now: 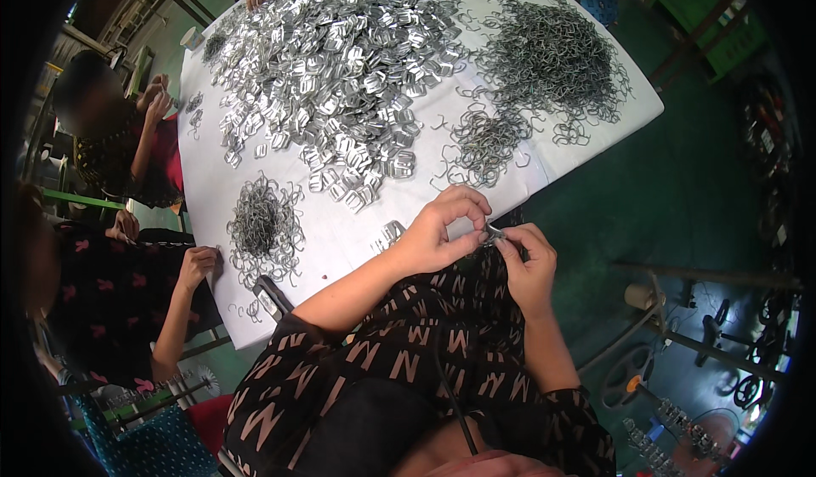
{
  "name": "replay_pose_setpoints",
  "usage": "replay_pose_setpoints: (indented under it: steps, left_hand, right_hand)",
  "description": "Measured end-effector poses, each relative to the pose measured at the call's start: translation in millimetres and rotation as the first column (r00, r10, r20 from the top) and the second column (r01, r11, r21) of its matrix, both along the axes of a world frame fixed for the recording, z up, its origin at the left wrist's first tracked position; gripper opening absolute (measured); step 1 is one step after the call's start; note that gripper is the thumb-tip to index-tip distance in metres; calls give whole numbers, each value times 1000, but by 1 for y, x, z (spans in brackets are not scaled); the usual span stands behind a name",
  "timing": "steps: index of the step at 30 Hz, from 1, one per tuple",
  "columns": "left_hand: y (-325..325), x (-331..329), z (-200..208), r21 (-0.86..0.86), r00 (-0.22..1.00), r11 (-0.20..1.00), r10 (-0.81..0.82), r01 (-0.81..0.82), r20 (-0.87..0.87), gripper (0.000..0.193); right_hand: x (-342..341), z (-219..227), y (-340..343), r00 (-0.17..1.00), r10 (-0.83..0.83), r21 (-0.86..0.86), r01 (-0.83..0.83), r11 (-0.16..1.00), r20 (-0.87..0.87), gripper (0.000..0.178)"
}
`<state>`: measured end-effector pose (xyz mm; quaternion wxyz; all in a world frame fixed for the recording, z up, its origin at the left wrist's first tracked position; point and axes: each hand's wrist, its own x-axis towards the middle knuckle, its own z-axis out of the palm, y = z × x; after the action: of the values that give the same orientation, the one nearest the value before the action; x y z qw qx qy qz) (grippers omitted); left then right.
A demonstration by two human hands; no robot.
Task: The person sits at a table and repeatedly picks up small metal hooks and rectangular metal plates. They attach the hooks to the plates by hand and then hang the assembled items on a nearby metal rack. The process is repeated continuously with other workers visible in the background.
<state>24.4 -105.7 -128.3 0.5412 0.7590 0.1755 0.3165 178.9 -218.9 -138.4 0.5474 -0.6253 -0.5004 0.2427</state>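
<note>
Both of my hands meet just off the table's near edge, above my lap. My left hand (444,232) pinches a small shiny metal buckle (492,235) between thumb and fingers. From the other side my right hand (531,264) grips the same piece with thumb and forefinger. Fingertips cover most of it, so I cannot tell whether a wire hook is in it too. By my left wrist a few flat silver buckles (393,231) lie on the white tabletop (336,243). Beyond my hands is a loose cluster of bent wire hooks (486,141).
A big heap of silver buckles (340,69) covers the table's middle. Wire hooks form a large pile (557,60) at the far right and a smaller one (263,222) at the left. A dark phone-like object (272,297) lies by my left forearm. Other people sit along the left side.
</note>
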Motion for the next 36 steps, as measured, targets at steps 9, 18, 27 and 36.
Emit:
replay_pose_setpoints:
  steps: [9, 18, 27, 36]
  left_hand:
    - [-24, -17, -11, -30, 999, 998, 53, -53, -9, 8]
    - [-28, -33, -2, 102, 996, 991, 88, -87, -6, 11]
    - [-29, -36, -17, -20, 988, 987, 157, -157, 0, 9]
    - [-34, -16, -17, 27, 937, 942, 335, -334, -104, 10]
  right_hand:
    - [14, -15, 29, 994, 106, 34, -107, 994, 15, 5]
    - [-49, -54, 156, 749, 291, -151, -252, 956, 595, 28]
    - [-38, -37, 163, 937, 345, -439, -287, 851, 57, 19]
    - [-4, 3, 49, 906, 119, -199, -214, 956, -406, 13]
